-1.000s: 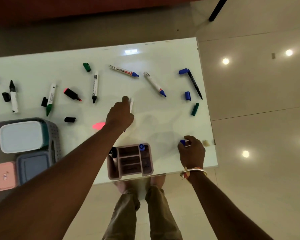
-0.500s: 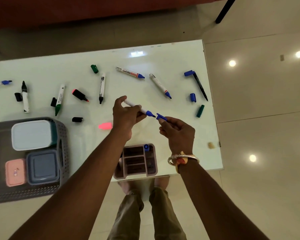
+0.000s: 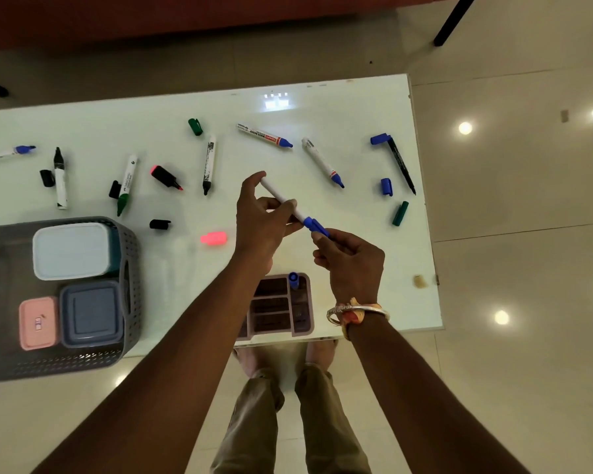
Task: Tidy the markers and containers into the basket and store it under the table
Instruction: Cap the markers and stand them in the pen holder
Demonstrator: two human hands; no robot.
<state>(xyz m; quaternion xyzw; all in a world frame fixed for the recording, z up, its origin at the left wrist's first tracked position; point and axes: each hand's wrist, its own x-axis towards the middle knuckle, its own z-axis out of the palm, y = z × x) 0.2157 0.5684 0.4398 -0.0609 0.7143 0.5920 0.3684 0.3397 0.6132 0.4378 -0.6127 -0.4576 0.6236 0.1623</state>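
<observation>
My left hand (image 3: 262, 222) grips a white marker with a blue tip (image 3: 281, 200) above the white table (image 3: 322, 104). My right hand (image 3: 351, 263) holds a blue cap (image 3: 317, 226) that touches the marker's tip. A pink-brown divided organizer (image 3: 303, 311) stands at the table's near edge with one blue-capped marker (image 3: 293, 278) in it. At the left, a grey basket (image 3: 131, 268) holds a white container (image 3: 71, 251), a blue-grey container (image 3: 91, 314) and a pink container (image 3: 38, 322). Several uncapped markers and loose caps lie scattered over the table.
A loose pink cap (image 3: 214, 238) and a black cap (image 3: 159, 224) lie left of my hands. Blue and green caps (image 3: 386, 186) and a thin black pen (image 3: 401, 165) rest near the right edge. My feet (image 3: 285, 357) show through the table's near edge. Dark furniture legs (image 3: 452, 20) stand behind.
My left hand lifted the white marker off the table and my right hand brought the blue cap up; half a second ago they were apart, now the cap meets the tip.
</observation>
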